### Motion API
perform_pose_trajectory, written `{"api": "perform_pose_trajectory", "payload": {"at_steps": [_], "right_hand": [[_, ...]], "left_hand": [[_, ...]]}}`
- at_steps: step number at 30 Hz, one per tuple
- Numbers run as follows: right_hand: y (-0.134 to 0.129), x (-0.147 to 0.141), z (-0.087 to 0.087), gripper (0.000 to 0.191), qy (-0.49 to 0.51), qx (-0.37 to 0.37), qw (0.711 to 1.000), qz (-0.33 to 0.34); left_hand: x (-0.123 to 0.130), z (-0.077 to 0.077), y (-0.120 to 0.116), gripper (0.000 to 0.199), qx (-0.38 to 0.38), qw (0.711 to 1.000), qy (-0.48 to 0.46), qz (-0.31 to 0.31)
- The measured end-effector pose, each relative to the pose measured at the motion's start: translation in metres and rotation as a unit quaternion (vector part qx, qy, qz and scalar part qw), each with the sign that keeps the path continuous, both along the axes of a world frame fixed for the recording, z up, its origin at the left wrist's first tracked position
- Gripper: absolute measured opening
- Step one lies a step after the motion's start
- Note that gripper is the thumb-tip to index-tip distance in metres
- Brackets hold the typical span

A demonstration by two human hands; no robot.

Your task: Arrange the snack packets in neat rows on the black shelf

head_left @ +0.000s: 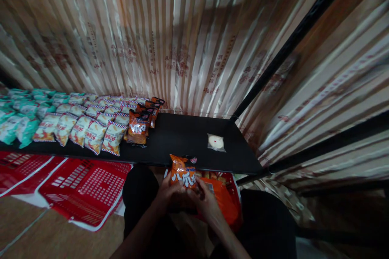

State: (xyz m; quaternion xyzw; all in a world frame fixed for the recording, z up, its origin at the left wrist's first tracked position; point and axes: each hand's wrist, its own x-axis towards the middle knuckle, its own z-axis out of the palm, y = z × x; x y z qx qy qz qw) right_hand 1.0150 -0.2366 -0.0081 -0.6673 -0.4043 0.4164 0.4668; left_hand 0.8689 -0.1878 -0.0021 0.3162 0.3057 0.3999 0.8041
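Observation:
An orange snack bag point(184, 172) with white lettering is held in both hands at the front edge of the black shelf point(179, 139). My left hand point(169, 191) grips its left side, and my right hand point(204, 197) grips its lower right side. Similar orange bags point(138, 127) stand on the shelf, at the right end of several rows of white striped bags point(91, 133). Farther left are green and white bags point(27, 127). A round pale item in a clear wrapper point(216, 142) lies on the right part of the shelf.
Below the shelf, between my knees, a red basket point(238, 198) holds orange packaging point(223, 200). More red baskets point(88, 188) stand at the lower left. Black metal bars point(291, 40) cross on the right, and a striped, printed sheet point(182, 40) hangs behind the shelf.

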Motion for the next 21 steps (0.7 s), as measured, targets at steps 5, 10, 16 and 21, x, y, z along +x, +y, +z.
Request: {"api": "perform_pose_trajectory", "payload": {"at_steps": [5, 10, 16, 21], "right_hand": [[0.006, -0.012, 0.024, 0.053, 0.155, 0.003, 0.982, 0.108], [0.016, -0.025, 0.042, 0.056, 0.187, -0.019, 0.968, 0.167], [0.041, -0.039, 0.035, 0.052, 0.186, 0.026, 0.975, 0.122], [0.072, -0.059, 0.026, 0.046, 0.152, 0.064, 0.982, 0.089]], "left_hand": [[-0.015, 0.011, 0.009, 0.050, 0.016, 1.000, -0.009, -0.013], [-0.027, 0.018, 0.019, 0.053, 0.025, 0.999, -0.001, -0.025], [-0.034, 0.014, 0.047, 0.057, 0.125, 0.987, 0.100, 0.028], [-0.042, 0.002, 0.065, 0.049, 0.183, 0.938, 0.241, 0.169]]}}
